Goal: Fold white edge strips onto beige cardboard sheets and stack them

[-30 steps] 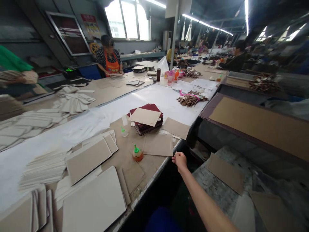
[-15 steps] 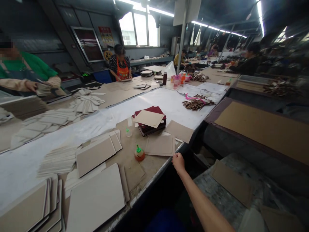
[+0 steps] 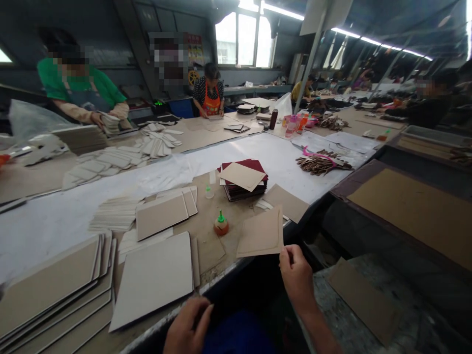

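A beige cardboard sheet (image 3: pixel 261 233) with a darker line running near its edges is pinched at its near right corner by my right hand (image 3: pixel 296 269). The sheet is tilted up over the table's edge. My left hand (image 3: pixel 189 324) is low in the middle, by the table edge, its fingers loosely curled and nothing visible in them. Close to it lies a large pale board (image 3: pixel 155 278). A squeeze bottle with a green tip (image 3: pixel 221 225) and amber contents stands left of the held sheet. Behind the sheet is a stack of dark red covers (image 3: pixel 246 184) topped by a beige card (image 3: pixel 242 176).
Boards (image 3: pixel 55 275) fan out at the lower left, near a row of pale strips (image 3: pixel 114 214). A small clear bottle (image 3: pixel 209 192) stands farther back. Another beige sheet (image 3: pixel 289 201) overhangs the table edge. A tied brown bundle (image 3: pixel 320 162) lies beyond. Co-workers sit across the table.
My right hand has lifted the near side of the cardboard sheet and drawn it toward me. My left hand has come into view at the bottom. The camera has turned left.
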A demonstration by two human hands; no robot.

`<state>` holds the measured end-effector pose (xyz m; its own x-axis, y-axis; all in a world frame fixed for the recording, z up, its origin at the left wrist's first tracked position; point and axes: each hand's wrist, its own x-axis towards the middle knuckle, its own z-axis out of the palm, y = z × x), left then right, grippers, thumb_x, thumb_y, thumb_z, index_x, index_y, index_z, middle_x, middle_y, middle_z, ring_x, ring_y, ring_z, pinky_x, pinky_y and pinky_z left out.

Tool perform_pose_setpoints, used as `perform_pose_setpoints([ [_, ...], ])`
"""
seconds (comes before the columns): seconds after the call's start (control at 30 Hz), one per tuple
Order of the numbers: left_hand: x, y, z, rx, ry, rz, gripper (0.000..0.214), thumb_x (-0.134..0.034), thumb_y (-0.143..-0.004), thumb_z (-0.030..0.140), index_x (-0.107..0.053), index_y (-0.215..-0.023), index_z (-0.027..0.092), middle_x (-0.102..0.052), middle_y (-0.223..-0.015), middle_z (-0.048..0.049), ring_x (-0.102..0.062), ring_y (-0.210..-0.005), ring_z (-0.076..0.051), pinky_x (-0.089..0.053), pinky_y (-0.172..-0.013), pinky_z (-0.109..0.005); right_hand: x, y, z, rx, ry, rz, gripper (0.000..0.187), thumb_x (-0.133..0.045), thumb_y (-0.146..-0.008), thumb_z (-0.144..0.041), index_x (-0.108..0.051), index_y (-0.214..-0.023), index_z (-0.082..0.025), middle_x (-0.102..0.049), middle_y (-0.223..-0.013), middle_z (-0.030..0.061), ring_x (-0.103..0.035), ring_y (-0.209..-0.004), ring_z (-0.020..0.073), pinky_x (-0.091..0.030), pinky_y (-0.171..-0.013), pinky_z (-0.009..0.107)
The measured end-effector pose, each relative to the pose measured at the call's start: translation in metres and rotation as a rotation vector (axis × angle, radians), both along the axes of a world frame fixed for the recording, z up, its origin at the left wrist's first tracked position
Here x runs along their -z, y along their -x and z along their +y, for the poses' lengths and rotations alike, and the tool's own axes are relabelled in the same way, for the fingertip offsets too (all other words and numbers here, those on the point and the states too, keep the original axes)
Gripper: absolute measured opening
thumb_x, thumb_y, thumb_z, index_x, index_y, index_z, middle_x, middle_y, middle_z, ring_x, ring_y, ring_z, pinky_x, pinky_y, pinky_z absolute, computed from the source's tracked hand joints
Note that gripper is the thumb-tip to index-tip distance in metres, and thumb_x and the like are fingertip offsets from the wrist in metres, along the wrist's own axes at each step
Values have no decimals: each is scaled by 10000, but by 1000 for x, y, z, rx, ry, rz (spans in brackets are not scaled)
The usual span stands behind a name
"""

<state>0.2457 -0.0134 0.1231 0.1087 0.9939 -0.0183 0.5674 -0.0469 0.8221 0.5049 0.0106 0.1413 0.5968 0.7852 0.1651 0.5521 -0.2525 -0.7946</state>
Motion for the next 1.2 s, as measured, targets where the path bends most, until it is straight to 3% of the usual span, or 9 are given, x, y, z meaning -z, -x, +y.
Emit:
perform_pose_setpoints([
  [0.1, -24, -44, 17, 216, -458, 108, 176, -441, -839, 254, -561, -724, 198, -553, -682, -28, -527, -651, -143, -441, -627, -252, -12, 10, -10, -67, 17, 115, 277, -392, -804, -449, -467, -685, -211, -542, -583, 5, -517, -543, 148, -399, -546, 252],
  [0.23, -47, -79, 23, 306, -721, 311, 159, -432, -835, 137, -502, -695, 167, -502, -661, -30, -467, -638, -140, -405, -609, -265, -23, 25, -17, -124, 28, 251, 296, -399, -807, -468, -457, -677, -208, -498, -530, -26, -491, -483, 127, -395, -501, 233],
  [0.53, -54, -77, 23, 366, -897, 445, 116, -419, -826, 93, -531, -853, 110, -514, -704, -65, -453, -657, -170, -421, -607, -303, -40, 55, -23, -226, 21, 314, 308, -425, -804, -456, -459, -648, -193, -468, -519, -37, -446, -476, 106, -374, -465, 210],
  [0.7, -68, -55, 18, 284, -914, 459, 132, -408, -821, 82, -534, -847, 111, -525, -698, -68, -460, -651, -168, -427, -597, -308, -64, 76, -26, -384, -25, 310, 282, -444, -808, -438, -499, -686, -190, -505, -544, -25, -483, -495, 107, -406, -481, 203],
  [0.8, -84, -31, 15, 179, -898, 324, 164, -470, -786, 43, -529, -925, 107, -546, -742, -74, -481, -715, -168, -444, -651, -309, -75, 89, -28, -526, -139, 351, 277, -405, -839, -408, -549, -747, -190, -560, -635, 5, -528, -576, 115, -436, -558, 208],
  [0.87, -94, -11, 15, 27, -868, 198, 201, -502, -766, 17, -533, -930, 128, -550, -761, -61, -499, -745, -153, -447, -680, -282, -70, 96, -28, -582, -132, 376, 290, -392, -849, -401, -568, -753, -192, -566, -639, 9, -531, -572, 112, -432, -547, 203],
  [0.97, -101, 21, 19, -247, -771, 74, 139, -552, -755, 52, -553, -832, 167, -552, -731, -17, -518, -699, -115, -437, -655, -224, -40, 109, -20, -629, 54, 360, 316, -416, -831, -437, -579, -719, -191, -568, -606, 7, -526, -535, 113, -421, -517, 206],
  [1.07, -94, 51, 24, -432, -597, -30, 31, -594, -752, 166, -575, -771, 182, -568, -700, 6, -520, -639, -101, -425, -610, -201, -1, 128, -5, -655, 260, 414, 387, -386, -819, -502, -603, -764, -186, -615, -688, 34, -559, -611, 141, -435, -551, 229],
  [1.2, -74, 80, 30, -627, -288, -355, 141, -637, -719, 295, -600, -780, 174, -602, -712, 3, -541, -627, -106, -431, -587, -194, 31, 171, 15, -685, 403, 613, 486, -409, -750, -590, -620, -861, -166, -636, -813, 75, -575, -710, 177, -446, -554, 255],
])
